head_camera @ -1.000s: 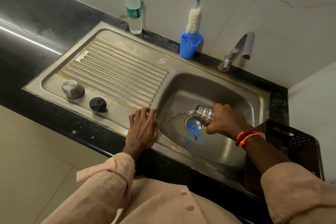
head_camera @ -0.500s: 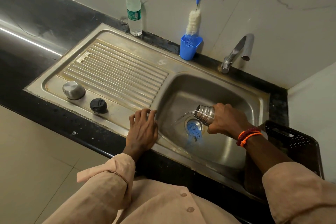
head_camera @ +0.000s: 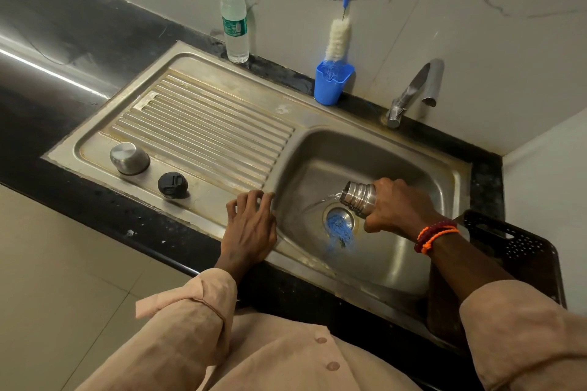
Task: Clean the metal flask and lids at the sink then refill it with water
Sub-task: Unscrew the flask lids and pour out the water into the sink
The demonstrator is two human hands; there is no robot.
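Across the dark counter the steel sink (head_camera: 222,123) is spreading from nine o'clock to three o'clock, its ribbed drainboard taking the left part and its basin sitting at about three o'clock of the frame's centre. Over that basin the right hand (head_camera: 398,208) is wrapping closed around the metal flask (head_camera: 359,198), tipping it nearly flat with its threaded mouth aiming toward nine o'clock, so a thin stream is running out and landing just beside the drain (head_camera: 339,221); holding it low inside the basin is probably keeping the splash contained. This is looking like the emptying of the flask before any scrubbing. At nine o'clock of the flask the left hand (head_camera: 251,228) is resting empty on the basin's front rim, fingers loosely spread and curled at the tips, seemingly bracing the body. At twelve o'clock the bottle brush (head_camera: 338,38) is standing upright in a blue cup (head_camera: 330,85), bristles draining and handle within reach. Farther along, at about nine o'clock, the steel cap (head_camera: 129,158) and the smaller black lid (head_camera: 173,184) are lying apart on the drainboard, likely parked there for washing.
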